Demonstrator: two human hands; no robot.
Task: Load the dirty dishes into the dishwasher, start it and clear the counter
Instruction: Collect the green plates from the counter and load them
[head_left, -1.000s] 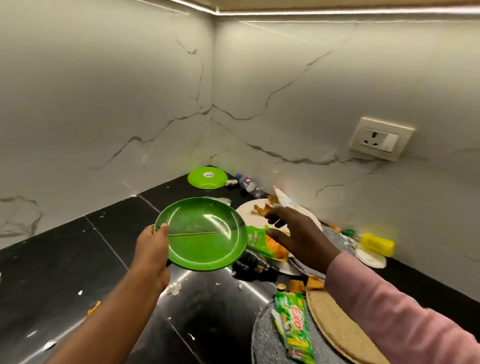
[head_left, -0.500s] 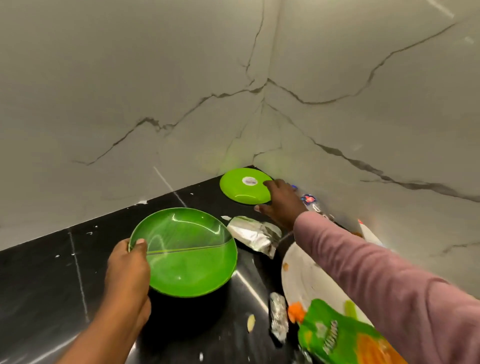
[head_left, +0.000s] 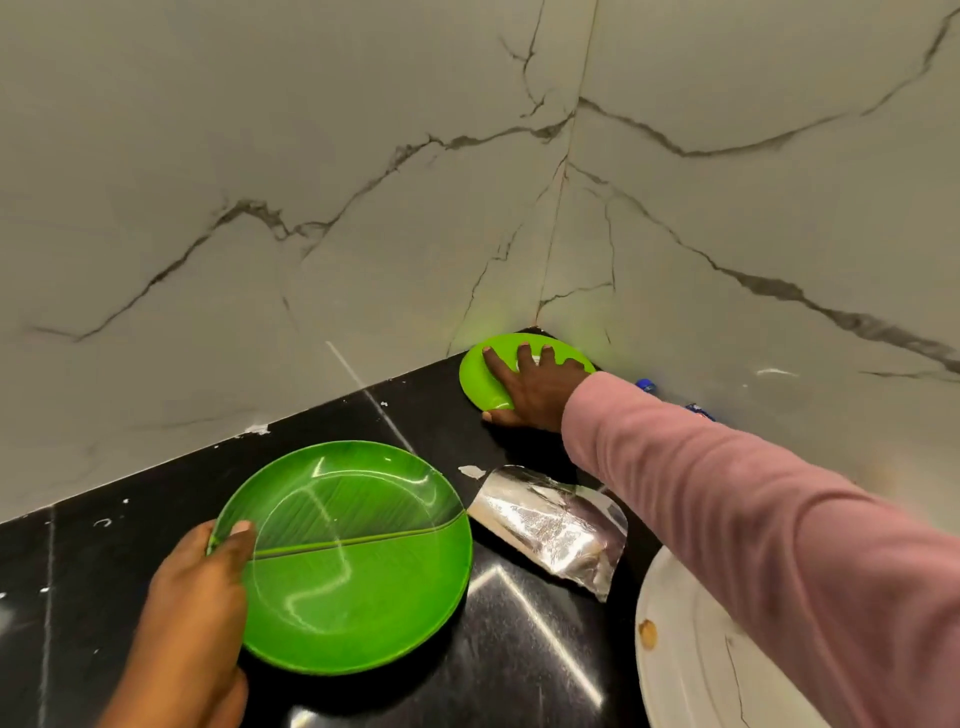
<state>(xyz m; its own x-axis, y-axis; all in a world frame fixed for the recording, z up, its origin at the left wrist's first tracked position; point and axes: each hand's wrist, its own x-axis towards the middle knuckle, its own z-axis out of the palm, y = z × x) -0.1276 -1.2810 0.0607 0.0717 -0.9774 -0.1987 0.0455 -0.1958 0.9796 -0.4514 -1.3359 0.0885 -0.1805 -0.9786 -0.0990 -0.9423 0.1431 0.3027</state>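
Nearest to you, your left hand (head_left: 200, 597) grips the big green plate (head_left: 348, 558) by its left rim, thumb on top and fingers curled under. The plate is up off the black counter (head_left: 519, 660); you can see its dark shadow below. It looks much the same as it did a moment ago, so that hand has just been holding on.

At the near right edge sits a white plate (head_left: 685, 665) with an orange crumb on it. Just past the green plate, to its right, lies a crumpled foil wrapper (head_left: 545, 525) on the counter, under your pink sleeve (head_left: 753, 519).

The big change is far off, in the corner where the two marble walls (head_left: 311, 182) meet. Half a second ago your right hand (head_left: 530, 387) was only at the edge of the small green plate (head_left: 480, 376). Now it has gone all the way over. Your fingers are spread flat on top of it and your thumb is at its near edge. I cannot tell yet if you are pinching it or only pressing down.

That small plate still lies on the counter, close to the far corner. It seems you are about to pull it back or lift it. Then you could stack it with the big one and carry both to the dishwasher, which is not in view. To the right by the wall there are small blue things, too blurry to name.
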